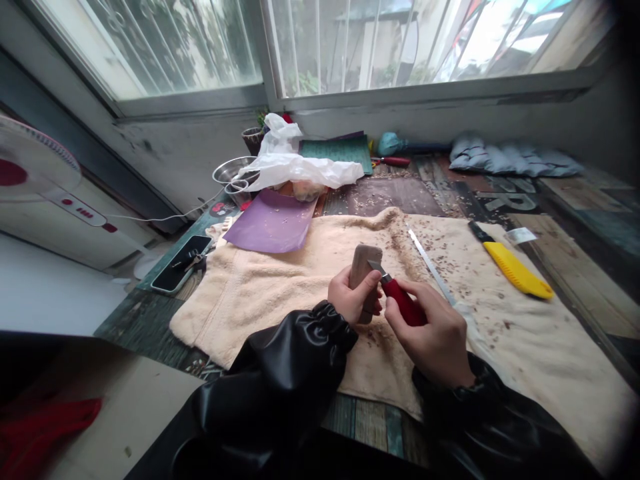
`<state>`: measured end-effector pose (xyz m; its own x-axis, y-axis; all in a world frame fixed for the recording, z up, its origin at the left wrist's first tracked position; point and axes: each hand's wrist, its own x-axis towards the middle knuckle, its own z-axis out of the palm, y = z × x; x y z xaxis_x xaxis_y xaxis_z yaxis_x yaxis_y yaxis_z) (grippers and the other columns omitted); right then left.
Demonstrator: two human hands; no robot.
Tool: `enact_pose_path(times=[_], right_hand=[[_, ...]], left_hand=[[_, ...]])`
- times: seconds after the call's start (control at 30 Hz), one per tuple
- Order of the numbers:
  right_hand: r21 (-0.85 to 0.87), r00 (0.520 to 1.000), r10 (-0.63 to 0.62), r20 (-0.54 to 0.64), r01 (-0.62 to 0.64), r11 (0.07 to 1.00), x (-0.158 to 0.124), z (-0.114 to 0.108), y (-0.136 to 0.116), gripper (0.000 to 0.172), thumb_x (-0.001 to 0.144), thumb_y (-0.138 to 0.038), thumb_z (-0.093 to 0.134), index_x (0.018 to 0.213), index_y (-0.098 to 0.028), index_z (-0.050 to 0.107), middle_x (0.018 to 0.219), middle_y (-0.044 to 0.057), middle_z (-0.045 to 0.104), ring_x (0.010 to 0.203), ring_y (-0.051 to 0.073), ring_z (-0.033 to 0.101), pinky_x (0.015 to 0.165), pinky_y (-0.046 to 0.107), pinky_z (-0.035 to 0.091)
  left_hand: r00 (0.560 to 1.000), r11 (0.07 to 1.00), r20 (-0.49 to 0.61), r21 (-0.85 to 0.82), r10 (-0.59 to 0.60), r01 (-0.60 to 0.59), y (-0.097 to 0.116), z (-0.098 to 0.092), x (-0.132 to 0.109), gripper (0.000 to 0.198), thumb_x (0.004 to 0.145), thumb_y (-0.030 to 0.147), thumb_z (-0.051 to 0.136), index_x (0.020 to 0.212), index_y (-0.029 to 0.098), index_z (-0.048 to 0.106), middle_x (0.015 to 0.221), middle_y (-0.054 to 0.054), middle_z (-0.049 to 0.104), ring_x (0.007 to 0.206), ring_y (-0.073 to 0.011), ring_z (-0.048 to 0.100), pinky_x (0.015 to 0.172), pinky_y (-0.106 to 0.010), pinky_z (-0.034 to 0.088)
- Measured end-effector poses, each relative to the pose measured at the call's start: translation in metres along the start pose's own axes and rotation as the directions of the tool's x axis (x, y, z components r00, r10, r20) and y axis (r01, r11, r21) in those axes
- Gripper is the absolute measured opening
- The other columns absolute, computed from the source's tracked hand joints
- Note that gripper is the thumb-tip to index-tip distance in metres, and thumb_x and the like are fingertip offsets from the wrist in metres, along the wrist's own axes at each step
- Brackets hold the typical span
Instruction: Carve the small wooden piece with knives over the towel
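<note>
A small grey-brown block [366,261] stands tilted above the beige towel [280,287], with my left hand [353,297] closed round its lower part. My right hand [433,327] is wrapped round the red handle of a carving knife [407,303]. The short metal blade of the knife touches the face of the block, close to my left thumb. Brown shavings are scattered on the towel below and to the right of my hands. The fingertips behind the block are partly hidden.
A thin metal strip [430,261] and a yellow-handled tool [520,270] lie on the towel at right. Purple sheet [275,220], phone [181,263] with keys, white plastic bag [310,170], steel bowl [235,172] and green mat [340,152] lie farther left and back. A fan [35,160] stands at left.
</note>
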<state>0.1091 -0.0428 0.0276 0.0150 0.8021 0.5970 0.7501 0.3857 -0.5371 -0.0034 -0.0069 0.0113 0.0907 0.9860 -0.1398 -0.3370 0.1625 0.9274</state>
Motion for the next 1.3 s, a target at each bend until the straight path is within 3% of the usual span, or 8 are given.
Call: enact_pose_path(times=[0.23,0.57,0.97,1.13,1.3], right_hand=[[-0.001,1.0,-0.005,-0.006,0.005,1.0,0.0,0.0,0.001,0.025,0.069,-0.022,0.055,0.093,-0.018,0.055,0.088,0.004,0.06,0.079,0.015,0.056,0.072,0.028,0.045],[-0.012,0.998,0.06,0.012,-0.06,0.998,-0.002,0.001,0.002,0.027,0.069,-0.025,0.055,0.094,-0.018,0.055,0.091,0.004,0.061,0.075,0.015,0.057,0.071,0.028,0.047],[-0.036,0.993,0.118,-0.003,-0.118,0.992,-0.002,0.003,0.001,0.029,0.07,-0.029,0.053,0.097,-0.017,0.054,0.088,0.004,0.061,0.072,0.015,0.058,0.068,0.029,0.047],[-0.029,0.967,0.252,-0.043,-0.253,0.967,0.0,0.003,0.01,0.033,0.071,-0.032,0.053,0.1,-0.018,0.053,0.09,0.006,0.061,0.071,0.017,0.059,0.066,0.031,0.049],[0.142,0.941,0.334,0.053,-0.338,0.93,0.001,0.003,0.007,0.04,0.065,-0.038,0.059,0.1,-0.018,0.053,0.092,0.006,0.061,0.07,0.016,0.059,0.064,0.031,0.05]], left_hand=[[0.999,0.998,-0.041,0.063,0.009,-0.006,0.005,0.006,-0.004,0.035,0.066,0.046,0.057,0.066,0.012,0.048,0.045,0.003,0.049,0.034,-0.0076,0.047,0.034,-0.019,0.039],[0.994,0.993,-0.064,0.089,0.085,-0.08,0.007,0.007,-0.006,0.03,0.062,0.038,0.062,0.072,0.012,0.051,0.052,0.002,0.053,0.041,-0.0062,0.048,0.042,-0.018,0.04],[0.997,0.986,-0.017,0.15,0.079,-0.075,0.005,0.006,-0.008,0.031,0.065,0.041,0.06,0.075,0.013,0.051,0.053,0.002,0.052,0.041,-0.007,0.049,0.041,-0.019,0.042],[0.998,0.997,0.057,0.078,0.006,-0.01,-0.003,0.003,-0.007,0.033,0.069,0.044,0.053,0.079,0.013,0.047,0.056,0.0,0.053,0.041,-0.0098,0.051,0.039,-0.021,0.044],[0.999,0.997,0.021,-0.062,-0.034,0.036,-0.006,0.0,0.002,0.029,0.07,0.04,0.049,0.081,0.014,0.042,0.055,0.0,0.054,0.041,-0.0118,0.053,0.039,-0.024,0.046]])
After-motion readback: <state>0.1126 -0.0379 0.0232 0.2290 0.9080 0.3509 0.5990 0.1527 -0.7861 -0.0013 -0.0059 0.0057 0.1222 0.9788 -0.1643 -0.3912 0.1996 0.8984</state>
